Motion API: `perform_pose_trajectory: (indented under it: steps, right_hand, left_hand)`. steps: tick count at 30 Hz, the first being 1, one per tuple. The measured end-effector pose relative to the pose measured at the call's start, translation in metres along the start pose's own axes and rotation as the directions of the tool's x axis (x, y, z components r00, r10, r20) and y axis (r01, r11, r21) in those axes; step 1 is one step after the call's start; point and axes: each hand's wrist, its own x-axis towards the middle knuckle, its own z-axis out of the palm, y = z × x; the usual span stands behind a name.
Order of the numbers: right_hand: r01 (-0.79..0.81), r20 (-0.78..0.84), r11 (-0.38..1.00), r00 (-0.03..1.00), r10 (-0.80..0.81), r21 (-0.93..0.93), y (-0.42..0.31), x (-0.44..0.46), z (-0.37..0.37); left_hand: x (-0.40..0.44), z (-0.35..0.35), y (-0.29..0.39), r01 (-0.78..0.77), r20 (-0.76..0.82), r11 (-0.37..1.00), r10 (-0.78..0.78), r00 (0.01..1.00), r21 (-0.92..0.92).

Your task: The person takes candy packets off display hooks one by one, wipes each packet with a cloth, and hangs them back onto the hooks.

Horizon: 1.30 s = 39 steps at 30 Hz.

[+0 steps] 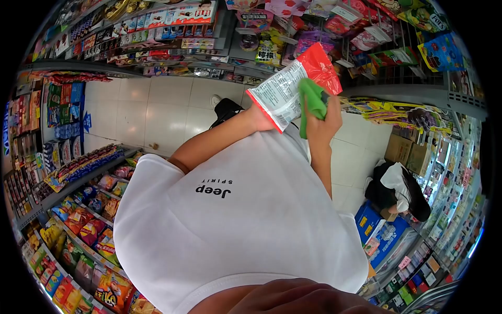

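My left hand [262, 119] is closed on the lower left edge of a red and silver snack bag [280, 93]. The bag's printed back faces up, tilted in front of my chest, and most of my left fingers are hidden beneath it. A green cloth [314, 100] is gripped in my right hand [327, 123], bunched with one end hanging down. The cloth lies against the right part of the bag, over its red end. Whether my right fingers also touch the bag itself, I cannot tell.
Ahead, a shelf holds boxed chocolates [180, 14] and hanging candy bags [272, 47]. Snack bags [91, 230] fill shelves at left. To the right, another person [397, 191] crouches near cardboard boxes [400, 149] and a blue carton [389, 240]. Pale floor tiles [167, 115] lie between.
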Motion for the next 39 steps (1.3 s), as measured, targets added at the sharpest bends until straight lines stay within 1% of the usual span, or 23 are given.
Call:
perform_pose_trajectory:
  steps: [2, 3, 4, 6, 7, 9, 11, 12, 13, 14, 16, 18, 19, 21, 22, 25, 29, 30, 33, 34, 37, 38, 39]
  right_hand:
    - [0.195, 0.112, 0.979, 0.973, -0.201, 0.058, -0.012, -0.002, -0.002]
    - [0.162, 0.063, 0.986, 0.984, -0.164, 0.029, -0.007, -0.002, -0.003]
    - [0.13, 0.011, 0.992, 0.991, -0.13, 0.002, 0.004, 0.0, -0.003]
    - [-0.031, -0.103, 0.999, 0.994, 0.027, -0.04, 0.024, 0.007, -0.004]
    - [-0.028, -0.11, 0.999, 0.994, 0.023, -0.043, 0.023, 0.009, -0.003]
    - [-0.026, -0.122, 0.999, 0.992, 0.02, -0.046, 0.018, 0.008, -0.003]
    - [0.133, -0.021, 0.99, 0.991, -0.134, -0.034, 0.009, 0.004, -0.003]
    - [0.162, 0.028, 0.986, 0.987, -0.161, -0.045, 0.008, 0.001, -0.006]
    - [0.192, 0.076, 0.98, 0.979, -0.187, -0.054, 0.008, 0.001, -0.006]
    - [0.166, -0.042, 0.982, 0.985, -0.17, -0.093, 0.022, 0.004, -0.004]
    - [-0.107, -0.132, 0.993, 0.986, 0.101, -0.039, 0.04, 0.013, -0.007]
    - [-0.27, -0.197, 0.959, 0.939, 0.282, 0.088, 0.052, 0.018, -0.009]
    - [-0.363, -0.156, 0.898, 0.9, 0.407, 0.249, 0.052, 0.015, -0.009]
    - [-0.518, -0.018, 0.675, 0.787, 0.617, 0.525, 0.046, 0.008, -0.013]
    - [-0.59, 0.189, 0.514, 0.751, 0.633, 0.622, 0.053, 0.001, -0.014]
    - [-0.572, 0.423, 0.164, 0.744, 0.518, 0.804, 0.026, -0.011, -0.008]
    - [-0.659, 0.55, -0.07, 0.559, 0.62, 0.749, 0.058, -0.044, -0.001]
    - [-0.653, 0.552, -0.093, 0.545, 0.631, 0.751, 0.061, -0.045, 0.001]
    - [-0.619, 0.578, -0.169, 0.553, 0.6, 0.767, 0.072, -0.044, 0.008]
    - [-0.602, 0.587, -0.197, 0.564, 0.581, 0.774, 0.076, -0.044, 0.012]
    - [-0.66, 0.539, -0.077, 0.535, 0.65, 0.747, 0.106, -0.048, 0.038]
    - [-0.724, 0.552, -0.061, 0.465, 0.692, 0.687, 0.116, -0.049, 0.041]
    - [-0.714, 0.515, -0.01, 0.496, 0.699, 0.7, 0.116, -0.049, 0.042]
  left_hand:
    - [0.001, -0.007, 0.003, 0.023, 0.042, 0.996, -0.026, 0.999, 0.087]
    - [0.001, -0.004, 0.004, 0.035, 0.063, 0.991, -0.043, 0.997, 0.132]
    - [0.001, 0.004, 0.003, 0.016, -0.007, 0.997, -0.016, 1.0, 0.074]
    - [0.002, 0.033, -0.01, -0.041, -0.139, 0.983, 0.067, 0.988, 0.179]
    - [0.004, 0.045, -0.014, -0.068, -0.199, 0.97, 0.117, 0.973, 0.234]
    - [0.003, 0.028, -0.007, -0.042, -0.061, 0.988, 0.052, 0.997, 0.146]
    - [0.001, -0.006, 0.005, 0.041, 0.185, 0.998, -0.048, 0.981, 0.041]
    - [0.002, -0.008, 0.007, 0.084, 0.194, 0.994, -0.069, 0.979, -0.068]
    - [0.002, 0.007, 0.002, 0.022, 0.083, 0.999, -0.024, 0.996, 0.024]
    - [0.003, 0.023, -0.004, -0.031, -0.024, 0.992, 0.034, 0.999, 0.124]
    - [0.005, 0.05, -0.011, -0.066, -0.123, 0.976, 0.093, 0.988, 0.209]
    - [0.006, 0.044, -0.008, 0.014, -0.002, 0.982, -0.013, 1.0, 0.187]
    - [0.006, 0.042, -0.005, 0.056, 0.058, 0.982, -0.068, 0.996, 0.18]
    - [0.009, 0.041, 0.003, 0.037, -0.097, 0.93, -0.002, 0.995, 0.366]
    - [0.013, 0.041, 0.006, 0.042, -0.169, 0.891, 0.04, 0.985, 0.453]
    - [0.027, 0.029, 0.008, 0.068, -0.177, 0.365, 0.277, 0.944, 0.929]
    - [0.044, 0.006, 0.015, 0.05, 0.023, -0.139, 0.48, 0.877, 0.989]
    - [0.045, 0.014, 0.014, 0.048, -0.022, -0.037, 0.525, 0.851, 0.998]
    - [0.042, -0.002, 0.035, 0.065, -0.275, 0.456, 0.411, 0.869, 0.887]
    - [0.043, -0.002, 0.037, 0.114, -0.369, 0.529, 0.407, 0.836, 0.841]
    - [0.049, -0.034, 0.068, 0.253, -0.477, 0.63, 0.214, 0.853, 0.735]
    - [0.047, -0.039, 0.072, 0.264, -0.516, 0.653, 0.228, 0.826, 0.71]
    - [0.046, -0.043, 0.078, 0.252, -0.509, 0.649, 0.242, 0.826, 0.718]
